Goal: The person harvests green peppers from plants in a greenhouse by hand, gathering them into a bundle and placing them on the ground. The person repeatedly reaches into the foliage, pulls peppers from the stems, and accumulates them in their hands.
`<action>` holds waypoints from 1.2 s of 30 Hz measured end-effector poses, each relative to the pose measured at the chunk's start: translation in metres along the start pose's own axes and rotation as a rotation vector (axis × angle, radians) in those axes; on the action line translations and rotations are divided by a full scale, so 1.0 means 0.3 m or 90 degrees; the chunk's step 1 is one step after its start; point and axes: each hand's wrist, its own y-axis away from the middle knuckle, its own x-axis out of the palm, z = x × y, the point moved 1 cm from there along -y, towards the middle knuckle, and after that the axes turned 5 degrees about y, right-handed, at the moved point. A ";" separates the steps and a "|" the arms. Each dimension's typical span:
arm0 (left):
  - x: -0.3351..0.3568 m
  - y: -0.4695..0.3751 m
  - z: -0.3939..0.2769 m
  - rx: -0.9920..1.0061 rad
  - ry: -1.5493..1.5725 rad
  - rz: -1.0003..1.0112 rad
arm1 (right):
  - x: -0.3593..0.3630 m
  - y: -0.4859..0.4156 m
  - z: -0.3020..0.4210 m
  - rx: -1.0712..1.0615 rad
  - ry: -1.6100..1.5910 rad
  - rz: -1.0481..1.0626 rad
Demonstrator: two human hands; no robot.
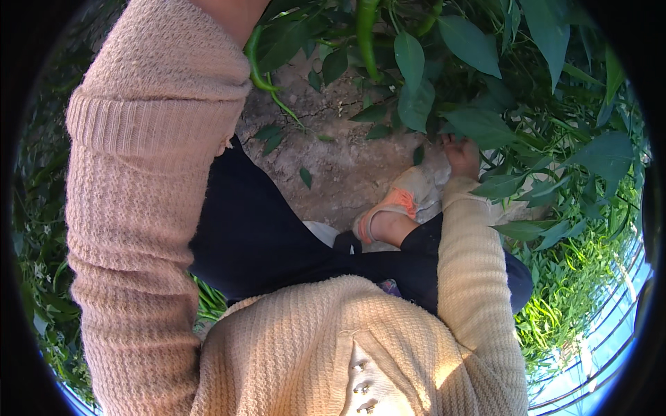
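Note:
My left hand is out of view past the top edge; only its bare forearm (231, 15) and a rolled-up knit sleeve (156, 119) show. Close to that forearm hangs a curved green chili pepper (253, 57). A larger green chili pepper (368, 39) dangles at the top middle among the leaves of a pepper plant (471, 44). My right hand (462, 157) is low beside the plant, near the ground and just past my shoe. A leaf (481, 127) overlaps the area by its fingers, so whether it holds anything is unclear.
Dry cracked soil (322, 177) with fallen leaves lies between my legs (255, 218). My shoe (398, 200) with orange laces rests on it. Piled green peppers (541, 317) are at the right, with more peppers (209, 301) behind my left thigh. Curved bars (598, 359) cross the lower right.

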 end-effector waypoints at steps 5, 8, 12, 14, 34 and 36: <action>-0.003 -0.014 0.005 0.030 -0.069 0.011 | 0.014 0.090 0.012 -0.021 -0.098 0.029; -0.009 -0.027 0.009 0.003 -0.150 -0.022 | 0.032 0.168 0.018 -0.046 -0.038 0.004; -0.042 -0.052 0.029 0.049 -0.195 0.006 | 0.201 0.369 0.014 -0.032 0.056 -0.062; -0.035 -0.043 0.025 0.040 -0.224 -0.007 | 0.236 0.440 0.013 -0.035 0.069 -0.027; 0.034 0.000 0.025 0.036 -0.285 -0.045 | 0.025 0.428 0.007 0.047 -0.193 0.195; 0.016 0.026 0.028 0.020 -0.300 -0.057 | 0.194 0.491 -0.020 0.051 -0.133 -0.015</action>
